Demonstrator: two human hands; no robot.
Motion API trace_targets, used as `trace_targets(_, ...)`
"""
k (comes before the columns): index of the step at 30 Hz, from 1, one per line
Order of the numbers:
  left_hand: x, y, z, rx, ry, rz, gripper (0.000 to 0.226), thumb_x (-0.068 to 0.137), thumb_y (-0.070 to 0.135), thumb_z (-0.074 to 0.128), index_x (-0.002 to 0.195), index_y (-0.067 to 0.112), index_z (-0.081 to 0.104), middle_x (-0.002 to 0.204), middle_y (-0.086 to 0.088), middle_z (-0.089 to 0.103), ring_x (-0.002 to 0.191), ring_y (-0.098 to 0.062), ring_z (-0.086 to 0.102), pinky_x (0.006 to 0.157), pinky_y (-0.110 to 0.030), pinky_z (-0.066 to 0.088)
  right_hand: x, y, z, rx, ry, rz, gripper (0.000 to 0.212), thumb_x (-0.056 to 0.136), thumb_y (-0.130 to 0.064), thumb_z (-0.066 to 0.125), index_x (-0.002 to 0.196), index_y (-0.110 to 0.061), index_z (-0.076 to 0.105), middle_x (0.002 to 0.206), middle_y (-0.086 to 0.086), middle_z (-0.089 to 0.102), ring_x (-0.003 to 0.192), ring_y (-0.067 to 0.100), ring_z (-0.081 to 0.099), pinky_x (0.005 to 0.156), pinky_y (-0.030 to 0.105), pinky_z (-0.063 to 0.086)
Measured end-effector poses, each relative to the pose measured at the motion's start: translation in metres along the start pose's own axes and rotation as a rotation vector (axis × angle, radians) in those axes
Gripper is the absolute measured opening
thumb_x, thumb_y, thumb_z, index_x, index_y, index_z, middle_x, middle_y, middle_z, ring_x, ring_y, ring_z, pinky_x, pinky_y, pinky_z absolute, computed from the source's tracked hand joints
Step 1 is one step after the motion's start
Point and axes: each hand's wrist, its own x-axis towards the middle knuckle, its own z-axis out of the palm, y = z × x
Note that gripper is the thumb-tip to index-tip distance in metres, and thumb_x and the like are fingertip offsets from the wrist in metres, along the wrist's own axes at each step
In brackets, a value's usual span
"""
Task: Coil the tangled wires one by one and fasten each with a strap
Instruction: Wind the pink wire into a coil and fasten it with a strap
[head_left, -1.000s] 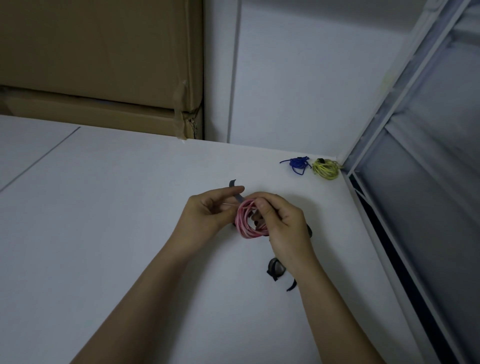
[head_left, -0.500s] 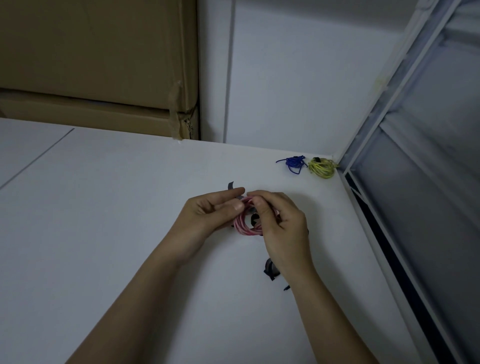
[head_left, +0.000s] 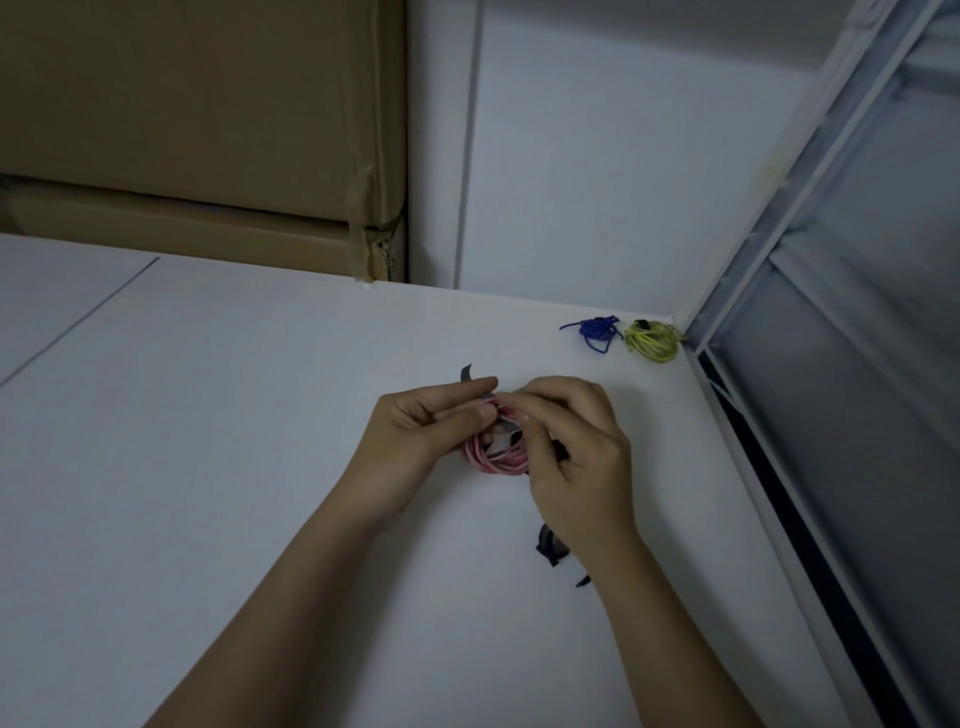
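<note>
Two bare hands meet over a smooth white table (head_left: 234, 467). The left hand (head_left: 415, 431) pinches a thin dark strap (head_left: 470, 376), flat and ribbon-like, its end curling up past the fingers. The right hand (head_left: 571, 447) curls its fingers round a pink wire coil (head_left: 493, 457), a loose round bundle held just above the tabletop. More dark straps (head_left: 550, 551) lie partly hidden beneath the right wrist. Near the far corner sit a blue wire coil (head_left: 595, 331) and a yellow wire coil (head_left: 652, 340), side by side. Brown taped cardboard boxes (head_left: 208, 130) stand behind.

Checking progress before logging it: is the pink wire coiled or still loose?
Coiled. The pink wire sits in a compact loop between the left hand and right hand; a dark strap crosses it, fastening unclear.
</note>
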Motion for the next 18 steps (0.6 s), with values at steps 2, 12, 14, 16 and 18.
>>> trace_targets(2, 0.0003, 0.0000, -0.0002, -0.001, 0.021, 0.005, 0.027, 0.075, 0.008, 0.065, 0.102, 0.012, 0.071, 0.092, -0.007, 0.075, 0.085, -0.016, 0.072, 0.076, -0.020, 0.054, 0.0005, 0.0020, 0.0006, -0.096, 0.006, -0.099, 0.027, 0.085, 0.010, 0.053, 0.100, -0.001, 0.073, 0.095, 0.009, 0.066, 0.094, 0.016, 0.057, 0.087, 0.018, 0.045)
trace_targets(12, 0.0035, 0.0021, -0.0081, 0.013, 0.108, -0.013, 0.023, 0.084, 0.000, 0.064, 0.102, 0.013, 0.071, 0.093, -0.006, 0.075, 0.090, -0.017, 0.071, 0.079, -0.022, 0.055, 0.0004, 0.0059, 0.0029, -0.147, -0.129, -0.147, 0.019, 0.083, 0.001, 0.067, 0.101, -0.004, 0.073, 0.109, 0.006, 0.069, 0.104, 0.015, 0.062, 0.094, 0.025, 0.049)
trace_targets(14, 0.0032, 0.0018, -0.0084, 0.019, 0.096, -0.015, 0.023, 0.084, 0.001, 0.064, 0.102, 0.014, 0.071, 0.092, -0.005, 0.075, 0.089, -0.017, 0.072, 0.078, -0.021, 0.055, 0.0006, 0.0059, 0.0049, -0.203, -0.114, -0.162, 0.017, 0.085, 0.001, 0.064, 0.099, -0.003, 0.073, 0.107, 0.007, 0.070, 0.102, 0.016, 0.063, 0.094, 0.023, 0.049)
trace_targets(16, 0.0030, 0.0010, -0.0082, 0.027, 0.080, -0.017, 0.024, 0.085, 0.001, 0.063, 0.105, 0.013, 0.070, 0.094, -0.005, 0.075, 0.091, -0.017, 0.071, 0.080, -0.022, 0.056, -0.0005, 0.0052, 0.0048, -0.267, -0.099, -0.191, 0.016, 0.089, -0.004, 0.059, 0.098, -0.002, 0.073, 0.104, 0.007, 0.070, 0.099, 0.016, 0.063, 0.092, 0.022, 0.049)
trace_targets(18, 0.0030, -0.0007, -0.0074, 0.069, 0.072, -0.005, 0.024, 0.088, 0.002, 0.061, 0.108, 0.012, 0.069, 0.096, -0.004, 0.075, 0.093, -0.016, 0.071, 0.082, -0.022, 0.055, -0.0014, 0.0039, 0.0037, -0.311, -0.098, -0.199, 0.019, 0.092, -0.008, 0.055, 0.096, -0.003, 0.073, 0.101, 0.005, 0.070, 0.094, 0.015, 0.062, 0.083, 0.021, 0.050)
